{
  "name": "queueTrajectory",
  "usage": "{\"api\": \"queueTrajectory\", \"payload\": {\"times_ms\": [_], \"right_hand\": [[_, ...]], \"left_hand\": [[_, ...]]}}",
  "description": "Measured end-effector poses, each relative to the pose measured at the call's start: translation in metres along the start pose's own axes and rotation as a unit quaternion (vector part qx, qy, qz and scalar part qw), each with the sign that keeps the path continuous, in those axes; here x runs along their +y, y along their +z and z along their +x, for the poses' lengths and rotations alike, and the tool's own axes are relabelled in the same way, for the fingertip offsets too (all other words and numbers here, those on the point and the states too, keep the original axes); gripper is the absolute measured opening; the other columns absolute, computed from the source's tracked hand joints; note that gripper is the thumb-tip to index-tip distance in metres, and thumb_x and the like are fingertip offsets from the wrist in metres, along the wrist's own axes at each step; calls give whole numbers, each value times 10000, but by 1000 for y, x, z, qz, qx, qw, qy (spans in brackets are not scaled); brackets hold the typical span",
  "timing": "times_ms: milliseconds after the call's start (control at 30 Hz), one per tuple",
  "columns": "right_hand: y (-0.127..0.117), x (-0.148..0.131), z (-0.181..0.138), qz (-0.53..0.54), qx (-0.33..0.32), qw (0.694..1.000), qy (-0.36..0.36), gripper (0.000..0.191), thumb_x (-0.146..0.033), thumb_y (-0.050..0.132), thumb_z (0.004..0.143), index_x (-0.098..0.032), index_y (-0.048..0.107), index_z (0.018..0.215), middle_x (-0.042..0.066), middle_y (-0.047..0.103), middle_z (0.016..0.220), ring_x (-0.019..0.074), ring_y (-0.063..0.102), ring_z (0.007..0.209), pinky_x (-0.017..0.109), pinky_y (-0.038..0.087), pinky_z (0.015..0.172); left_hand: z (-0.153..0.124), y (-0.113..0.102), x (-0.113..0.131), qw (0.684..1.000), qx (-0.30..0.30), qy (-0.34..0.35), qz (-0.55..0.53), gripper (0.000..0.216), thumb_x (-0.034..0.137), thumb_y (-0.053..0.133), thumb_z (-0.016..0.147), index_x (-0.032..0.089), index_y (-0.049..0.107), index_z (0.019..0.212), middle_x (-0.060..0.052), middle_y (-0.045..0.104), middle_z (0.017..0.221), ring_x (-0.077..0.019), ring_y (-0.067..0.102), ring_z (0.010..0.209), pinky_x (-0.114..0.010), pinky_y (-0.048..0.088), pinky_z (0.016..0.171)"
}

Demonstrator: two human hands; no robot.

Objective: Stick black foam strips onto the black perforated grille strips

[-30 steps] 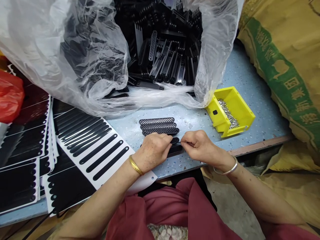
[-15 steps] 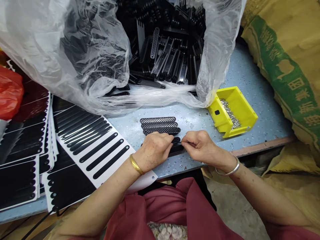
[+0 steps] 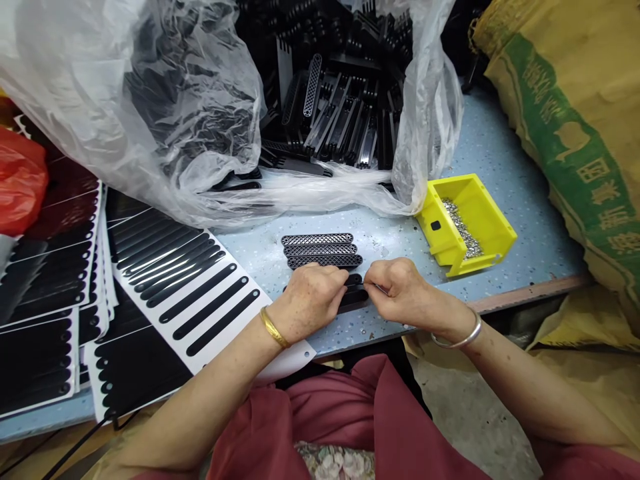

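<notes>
My left hand (image 3: pixel 309 293) is closed, thumb against curled fingers, over narrow black pieces on the tabletop. A rounded end of a black strip (image 3: pixel 355 279) shows past its fingers, with a black bar (image 3: pixel 354 299) just below. My right hand (image 3: pixel 400 293) is closed in a pinch at the right end of these pieces; its fingertips hide what they grip. Just beyond my left hand lie three black lattice-patterned bars (image 3: pixel 320 250), side by side. To the left, a white backing sheet (image 3: pixel 220 313) bears black strips with rounded ends, and its right corner runs under my left forearm.
A clear plastic bag (image 3: pixel 200 193) at the back lies open around many black plastic parts (image 3: pixel 345 113). A yellow bin (image 3: pixel 465 227) with small shiny metal pieces stands right. More strip sheets (image 3: pixel 40 353) and a red bag (image 3: pixel 20 177) lie left. A large sack (image 3: pixel 575 133) rises at right.
Both hands stay almost in place, still closed at the black pieces. The view shifts slightly, and the bag's right edge sags inward.
</notes>
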State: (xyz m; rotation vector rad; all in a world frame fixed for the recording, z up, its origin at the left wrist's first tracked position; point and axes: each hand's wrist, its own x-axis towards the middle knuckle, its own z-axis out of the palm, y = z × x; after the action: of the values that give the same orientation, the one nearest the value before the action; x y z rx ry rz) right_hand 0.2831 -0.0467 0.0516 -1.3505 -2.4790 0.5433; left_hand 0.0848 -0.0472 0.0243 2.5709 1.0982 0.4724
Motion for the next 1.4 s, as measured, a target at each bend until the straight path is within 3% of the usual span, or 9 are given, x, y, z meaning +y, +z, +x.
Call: {"api": "queueTrajectory", "payload": {"times_ms": [333, 533, 733, 1033, 1300, 1400], "right_hand": [[-5, 1, 1, -15, -4, 1000, -11, 228, -75, 486, 711, -177, 501, 508, -10, 482, 506, 98, 322, 487, 278, 228, 530], [-6, 2, -4, -5, -5, 1000, 5, 231, -98, 494, 752, -167, 560, 542, 3, 528, 535, 99, 385, 503, 265, 255, 537], [-4, 3, -4, -23, -6, 1000, 7, 218, -102, 499, 754, -159, 608, 574, 30, 591, 569, 112, 440, 520, 270, 265, 546], [-15, 1, 4, -60, -72, 996, 10, 219, -91, 511, 711, -174, 546, 512, 27, 555, 508, 119, 418, 496, 296, 219, 539], [-22, -18, 17, -143, -144, 979, -7, 176, -51, 528, 678, -151, 624, 570, 73, 612, 551, 135, 425, 475, 311, 181, 520], [-17, -18, 9, -152, -128, 980, -4, 175, -30, 510, 670, -137, 633, 605, 76, 626, 571, 138, 435, 482, 303, 188, 520]], "left_hand": [[0, -1, 0, 1000, 0, 0, -2, 153, 189, 507, 891, 156, 655, 905, -65, 692, 796, -213, 642, 727, -345, 499, 697], [-1, 3, -2, 1000, 16, 13, -20, 251, 148, 474, 893, 179, 651, 1069, -55, 706, 839, -198, 675, 802, -336, 519, 751], [-1, 4, -3, 1000, -2, 27, -13, 273, 132, 462, 903, 169, 630, 1115, -65, 716, 907, -199, 681, 866, -336, 516, 778], [-1, 4, -3, 1000, -9, 29, -4, 262, 139, 454, 913, 162, 632, 1103, -65, 714, 905, -201, 681, 870, -330, 513, 768], [1, 2, -2, 999, -24, 20, -6, 261, 125, 460, 889, 165, 650, 1063, -62, 721, 898, -216, 684, 846, -344, 515, 748], [1, 2, -2, 1000, -18, 21, -2, 246, 129, 467, 887, 169, 660, 1035, -63, 727, 902, -214, 686, 840, -340, 518, 747]]}}
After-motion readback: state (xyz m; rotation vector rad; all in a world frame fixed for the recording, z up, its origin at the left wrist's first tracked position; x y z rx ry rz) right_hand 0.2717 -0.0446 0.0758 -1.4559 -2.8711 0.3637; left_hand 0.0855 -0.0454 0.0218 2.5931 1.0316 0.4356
